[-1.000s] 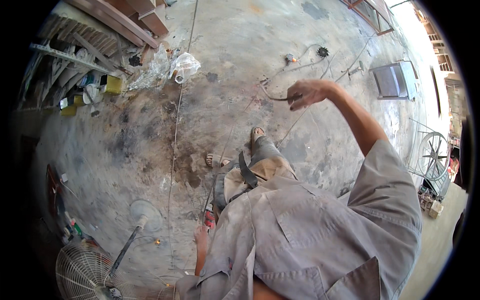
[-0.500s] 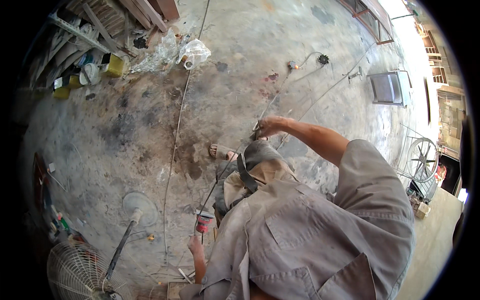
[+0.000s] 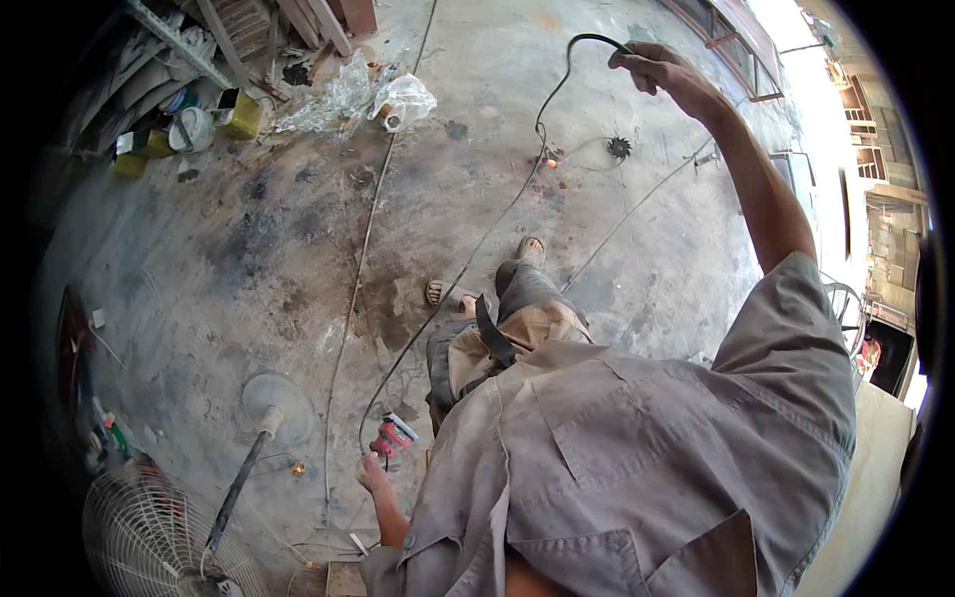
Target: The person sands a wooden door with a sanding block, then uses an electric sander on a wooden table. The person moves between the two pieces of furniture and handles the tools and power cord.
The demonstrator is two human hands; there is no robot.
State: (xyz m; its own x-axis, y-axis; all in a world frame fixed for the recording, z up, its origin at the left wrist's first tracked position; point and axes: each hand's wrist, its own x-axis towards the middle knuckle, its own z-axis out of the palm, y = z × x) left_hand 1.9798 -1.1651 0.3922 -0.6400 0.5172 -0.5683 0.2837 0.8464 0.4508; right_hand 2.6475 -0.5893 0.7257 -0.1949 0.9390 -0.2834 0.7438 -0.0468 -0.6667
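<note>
My right hand (image 3: 659, 72) is raised far out at the upper right, its fingers closed on a dark cord (image 3: 570, 66). From there the cord loops down and runs across in front of my legs to my left hand (image 3: 375, 478). Low on the left, that hand is closed on the cord's other stretch. A red power tool with a flat grey pad, looking like a sander (image 3: 389, 435), hangs just beyond the left fingers, apparently by its cord. The left grip is small and partly hidden.
A caged fan (image 3: 164, 537) and its round base (image 3: 279, 410) stand at the left. Cables cross the stained concrete floor (image 3: 269, 269). Clear plastic bags (image 3: 404, 101), yellow tins (image 3: 239, 114) and timber lie at the upper left. A dark toothed disc (image 3: 620, 148) rests ahead.
My right hand has swung up and outward from near my knee, drawing the cord into a loop. The red tool has turned beside my left hand, which shifted slightly left. A second foot shows.
</note>
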